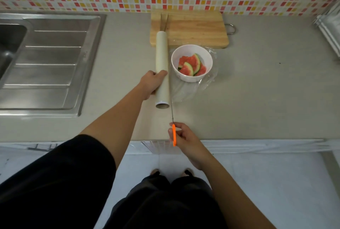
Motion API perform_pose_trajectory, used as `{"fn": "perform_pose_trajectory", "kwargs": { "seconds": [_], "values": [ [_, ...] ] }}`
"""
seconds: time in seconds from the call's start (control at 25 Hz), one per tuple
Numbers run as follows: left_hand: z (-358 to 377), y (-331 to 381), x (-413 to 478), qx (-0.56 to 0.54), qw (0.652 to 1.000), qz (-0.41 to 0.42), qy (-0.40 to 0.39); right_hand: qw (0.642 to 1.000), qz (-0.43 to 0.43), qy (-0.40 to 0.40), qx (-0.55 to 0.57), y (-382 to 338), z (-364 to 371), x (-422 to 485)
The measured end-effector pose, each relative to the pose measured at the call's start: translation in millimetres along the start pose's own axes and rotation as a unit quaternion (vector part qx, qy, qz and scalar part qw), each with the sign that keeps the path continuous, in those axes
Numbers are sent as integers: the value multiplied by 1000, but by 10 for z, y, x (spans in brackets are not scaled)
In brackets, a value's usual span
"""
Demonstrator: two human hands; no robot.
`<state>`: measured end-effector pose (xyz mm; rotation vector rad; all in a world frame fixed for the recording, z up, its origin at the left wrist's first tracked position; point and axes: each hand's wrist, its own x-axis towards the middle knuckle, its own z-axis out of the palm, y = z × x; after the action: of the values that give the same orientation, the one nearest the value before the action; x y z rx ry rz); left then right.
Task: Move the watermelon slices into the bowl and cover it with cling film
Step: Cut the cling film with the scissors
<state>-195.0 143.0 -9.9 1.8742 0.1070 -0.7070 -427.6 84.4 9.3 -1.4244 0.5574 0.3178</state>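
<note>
The sink (46, 59) lay well to the left of the white bowl (191, 62), and played no part here. Nearer the bowl, the left hand (153, 83) was clamped over the cling film roll (162, 69), pressing it to the worktop (257, 91); the roll's long axis ran away from the person, just beside the bowl's left side, its far end resting on the wooden cutting board (189, 28) behind the bowl. The bowl itself held the watermelon slices (192, 65), so that part of the task looked done, and a sheet of cling film (185, 91) spread from the roll under or around the bowl toward the person. The right hand (181, 137), nearer the person than the bowl, was closed around the orange handle of a knife (173, 135) whose thin blade pointed away along the roll's right edge. The coming cut seemed to turn on that blade running parallel to the roll, between roll and bowl. Whether the film already covered the bowl's mouth was hard to make out, being clear; the blade's tip and the film's edges were faint.
</note>
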Motion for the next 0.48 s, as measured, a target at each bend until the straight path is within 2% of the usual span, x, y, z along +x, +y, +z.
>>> {"fn": "perform_pose_trajectory", "kwargs": {
  "seconds": [0.48],
  "values": [
    [32,-23,35,-19,1000,-19,-13,999,-19,21,21,-71,29,230]
  ]
}}
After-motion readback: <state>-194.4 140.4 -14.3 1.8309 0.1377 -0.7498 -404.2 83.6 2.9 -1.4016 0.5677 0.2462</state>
